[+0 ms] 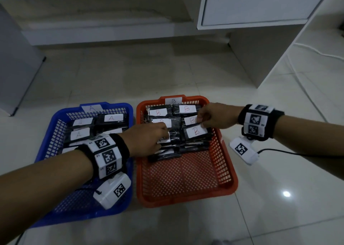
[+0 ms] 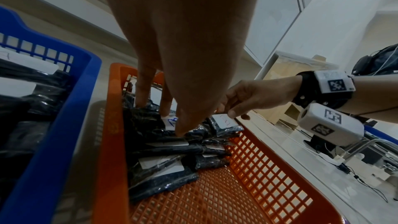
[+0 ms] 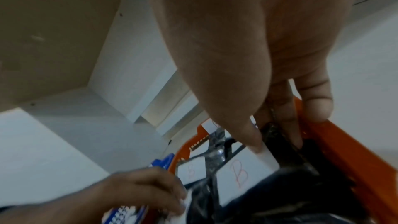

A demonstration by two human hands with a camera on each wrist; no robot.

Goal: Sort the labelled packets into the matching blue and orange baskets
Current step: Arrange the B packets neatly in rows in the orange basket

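Observation:
A blue basket (image 1: 46, 142) tagged A and an orange basket (image 1: 223, 161) tagged B stand side by side on the floor. Black packets with white A labels (image 1: 113, 117) lie in the blue one, and several packets with B labels (image 1: 187, 108) are stacked in the back of the orange one. My left hand (image 1: 164, 136) reaches into the orange basket; its straight fingers (image 2: 142, 98) and thumb touch the top of a stacked packet (image 2: 172, 122) whose letter I cannot read. My right hand (image 1: 202, 122) pinches the edge of a B packet (image 1: 195, 132) at the basket's right side.
The near half of the orange basket's mesh floor (image 1: 182, 175) holds no packets. A white cabinet (image 1: 251, 6) hangs beyond the baskets. A white cable (image 1: 305, 88) runs over the tiled floor at the right, and a grey panel (image 1: 16, 67) stands at the left.

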